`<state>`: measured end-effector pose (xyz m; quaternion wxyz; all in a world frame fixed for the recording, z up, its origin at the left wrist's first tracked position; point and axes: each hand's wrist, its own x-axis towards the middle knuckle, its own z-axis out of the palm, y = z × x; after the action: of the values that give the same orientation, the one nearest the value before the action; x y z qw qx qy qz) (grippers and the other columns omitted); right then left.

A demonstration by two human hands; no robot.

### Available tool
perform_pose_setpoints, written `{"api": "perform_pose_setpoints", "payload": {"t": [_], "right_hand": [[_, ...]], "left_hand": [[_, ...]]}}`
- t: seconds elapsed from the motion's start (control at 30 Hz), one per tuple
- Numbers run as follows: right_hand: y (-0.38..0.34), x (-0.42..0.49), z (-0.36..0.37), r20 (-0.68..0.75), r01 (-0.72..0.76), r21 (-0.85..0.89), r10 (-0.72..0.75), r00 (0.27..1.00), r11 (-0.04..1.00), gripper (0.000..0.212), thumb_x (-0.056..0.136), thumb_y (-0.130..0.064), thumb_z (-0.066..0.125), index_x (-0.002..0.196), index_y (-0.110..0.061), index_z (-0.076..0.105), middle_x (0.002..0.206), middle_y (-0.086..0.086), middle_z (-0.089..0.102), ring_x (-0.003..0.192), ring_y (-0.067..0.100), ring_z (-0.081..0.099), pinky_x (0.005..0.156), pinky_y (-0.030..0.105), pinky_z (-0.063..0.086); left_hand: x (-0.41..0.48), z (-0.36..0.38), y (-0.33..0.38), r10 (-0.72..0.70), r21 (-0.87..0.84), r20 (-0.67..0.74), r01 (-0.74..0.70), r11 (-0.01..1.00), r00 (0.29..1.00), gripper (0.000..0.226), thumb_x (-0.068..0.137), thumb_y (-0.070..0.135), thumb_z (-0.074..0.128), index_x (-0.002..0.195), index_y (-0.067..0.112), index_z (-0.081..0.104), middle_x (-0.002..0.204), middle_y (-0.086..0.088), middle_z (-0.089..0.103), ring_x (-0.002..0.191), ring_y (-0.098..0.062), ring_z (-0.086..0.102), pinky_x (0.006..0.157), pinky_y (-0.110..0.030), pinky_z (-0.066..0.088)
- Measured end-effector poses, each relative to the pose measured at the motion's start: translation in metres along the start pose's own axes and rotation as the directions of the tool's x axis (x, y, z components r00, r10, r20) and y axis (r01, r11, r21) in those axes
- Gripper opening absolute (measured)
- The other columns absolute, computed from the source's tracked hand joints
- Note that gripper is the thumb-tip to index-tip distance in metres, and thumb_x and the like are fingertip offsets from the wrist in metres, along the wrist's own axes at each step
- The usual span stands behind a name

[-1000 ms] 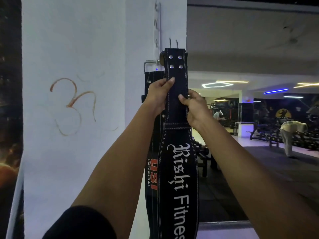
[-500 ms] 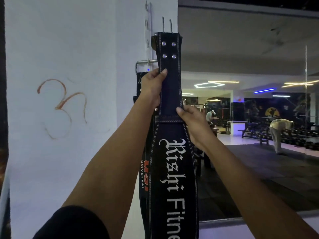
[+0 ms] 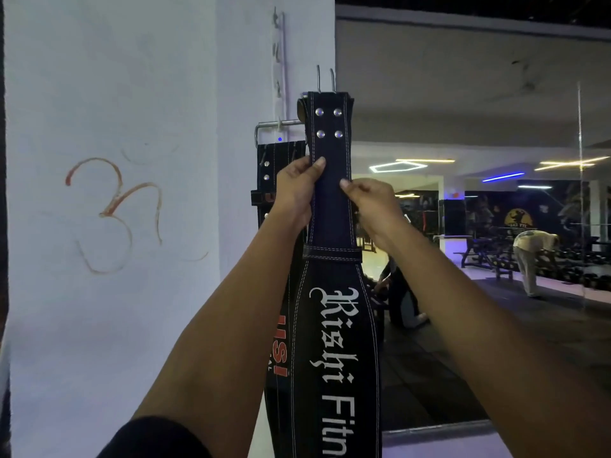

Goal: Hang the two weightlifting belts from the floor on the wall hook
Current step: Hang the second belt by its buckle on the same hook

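A black weightlifting belt with white "Rishi Fitness" lettering hangs upright in front of a white pillar. My left hand pinches its narrow strap from the left, and my right hand pinches it from the right, just below four rivets. Two buckle prongs stick up above its top end. Behind it a second black belt with red "USI" lettering hangs from a metal wall hook on the pillar's side face. I cannot tell whether the front belt's buckle rests on the hook.
The white pillar carries a red painted symbol. A vertical hook rail runs up the pillar's side. To the right is a large mirror showing the gym floor, benches and a person bending over.
My right hand has slid back up the strap from the loop to just below the rivets. The belt stays at about the same height against the hook.
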<state>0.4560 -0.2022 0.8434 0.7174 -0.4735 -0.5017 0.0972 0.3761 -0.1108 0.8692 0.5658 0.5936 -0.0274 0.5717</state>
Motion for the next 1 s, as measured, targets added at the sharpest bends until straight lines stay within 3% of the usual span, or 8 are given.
{"api": "perform_pose_setpoints", "payload": {"t": [0.1,0.27,0.33,0.43,0.57,0.67,0.83,1.0], "right_hand": [[0.0,0.006,0.0,0.031,-0.006,0.035,0.005,1.0,0.999,0.025,0.088,-0.01,0.06,0.108,0.006,0.062,0.103,0.017,0.068,0.096,0.028,0.066,0.095,0.05,0.051],[0.036,-0.027,-0.011,0.073,-0.003,0.06,-0.001,0.997,0.998,0.041,0.084,-0.003,0.063,0.125,0.001,0.054,0.109,0.009,0.066,0.104,0.02,0.062,0.101,0.034,0.047],[0.045,-0.04,-0.014,0.111,-0.017,0.09,0.007,0.994,0.996,0.043,0.086,-0.005,0.061,0.128,-0.002,0.051,0.1,-0.003,0.064,0.094,0.008,0.061,0.093,0.023,0.049],[0.06,-0.056,-0.019,0.198,-0.052,0.062,0.039,0.979,0.997,0.049,0.088,-0.002,0.058,0.134,-0.015,0.045,0.098,-0.003,0.063,0.085,0.004,0.06,0.072,0.01,0.051],[0.078,-0.062,-0.024,0.26,-0.083,-0.035,0.089,0.962,0.996,0.025,0.087,-0.009,0.062,0.109,-0.021,0.062,0.112,0.003,0.069,0.106,0.016,0.064,0.101,0.036,0.048],[0.082,-0.057,-0.026,0.262,-0.086,-0.032,0.091,0.961,0.996,0.017,0.087,-0.009,0.062,0.091,-0.026,0.064,0.105,0.002,0.071,0.096,0.012,0.066,0.092,0.029,0.052],[0.094,-0.059,-0.033,0.371,-0.158,0.007,0.144,0.918,0.987,0.018,0.086,-0.004,0.06,0.102,-0.013,0.064,0.103,0.003,0.071,0.095,0.014,0.068,0.084,0.024,0.056],[0.088,-0.057,-0.035,0.357,-0.173,0.081,0.134,0.925,0.982,0.02,0.084,-0.001,0.061,0.099,-0.013,0.065,0.097,0.003,0.072,0.087,0.013,0.071,0.078,0.026,0.059]], "left_hand": [[0.003,0.0,0.006,0.018,-0.016,-0.034,-0.019,1.0,0.999,0.011,0.09,0.006,0.055,0.087,0.007,0.065,0.071,0.0,0.071,0.063,-0.01,0.068,0.066,-0.027,0.06],[0.006,-0.001,0.015,0.041,0.016,-0.026,-0.04,0.999,0.999,0.011,0.091,0.008,0.055,0.096,0.004,0.065,0.083,-0.005,0.068,0.069,-0.011,0.067,0.067,-0.027,0.059],[0.003,0.001,0.011,0.023,0.018,-0.039,-0.022,1.0,0.999,0.01,0.09,0.008,0.056,0.092,0.006,0.065,0.079,-0.002,0.069,0.067,-0.01,0.067,0.063,-0.026,0.058],[0.003,0.0,0.007,-0.005,-0.007,-0.047,0.004,1.0,0.999,0.01,0.09,0.008,0.056,0.089,0.008,0.066,0.075,-0.001,0.07,0.064,-0.01,0.068,0.062,-0.028,0.059],[0.004,-0.001,0.009,-0.007,0.02,-0.042,0.008,1.0,0.999,0.019,0.09,0.009,0.055,0.105,0.001,0.064,0.086,-0.005,0.069,0.072,-0.013,0.068,0.069,-0.032,0.06],[0.005,0.001,0.012,-0.001,0.025,-0.042,0.002,1.0,0.999,0.017,0.09,0.009,0.056,0.103,0.001,0.064,0.085,-0.004,0.069,0.073,-0.013,0.067,0.072,-0.032,0.06],[0.007,0.001,0.018,0.009,0.007,-0.057,-0.008,1.0,0.998,0.01,0.09,0.008,0.056,0.09,0.007,0.066,0.081,-0.003,0.069,0.07,-0.014,0.067,0.08,-0.038,0.059],[0.01,0.005,0.028,0.035,-0.017,-0.063,-0.036,0.999,0.997,0.009,0.09,0.005,0.056,0.086,0.007,0.065,0.074,-0.003,0.069,0.064,-0.014,0.067,0.072,-0.035,0.06]]}}
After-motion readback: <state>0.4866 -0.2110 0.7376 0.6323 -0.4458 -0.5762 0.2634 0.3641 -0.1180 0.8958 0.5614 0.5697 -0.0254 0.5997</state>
